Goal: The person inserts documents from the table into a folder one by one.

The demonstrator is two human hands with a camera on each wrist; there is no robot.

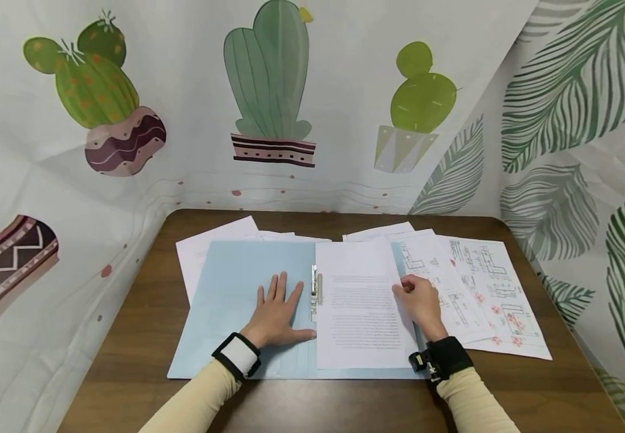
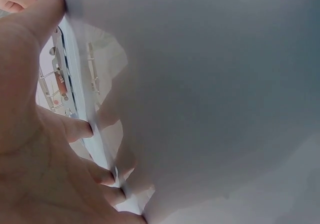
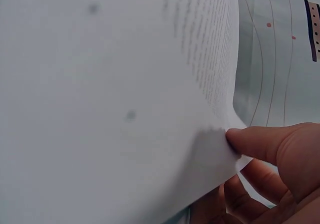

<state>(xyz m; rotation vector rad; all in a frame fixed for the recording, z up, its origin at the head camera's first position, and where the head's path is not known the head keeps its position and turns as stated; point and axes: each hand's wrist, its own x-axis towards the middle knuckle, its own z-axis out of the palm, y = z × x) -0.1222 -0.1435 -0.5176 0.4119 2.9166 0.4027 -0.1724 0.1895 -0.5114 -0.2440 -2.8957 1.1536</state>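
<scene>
A light blue folder [image 1: 237, 288] lies spread flat on the table, its metal clip [image 1: 317, 288] along the spine. On its right side are white printed sheets [image 1: 366, 264]; how many is hidden. My left hand [image 1: 278, 316] rests with spread fingers on the folder's bare left cover, the thumb reaching toward the spine below the clip. At the right edge of the printed sheets my right hand [image 1: 422, 304] pinches the paper. In the right wrist view the thumb [image 3: 255, 143] lies on top of the paper [image 3: 115, 84], with the other fingers beneath and the edge bent up.
Drawing sheets [image 1: 507, 300] with red marks spread out right of the folder, partly under it. More papers [image 1: 199, 252] stick out behind its left cover. The brown wooden table [image 1: 312, 403] ends at a cloth [image 1: 345, 108] printed with cacti and leaves.
</scene>
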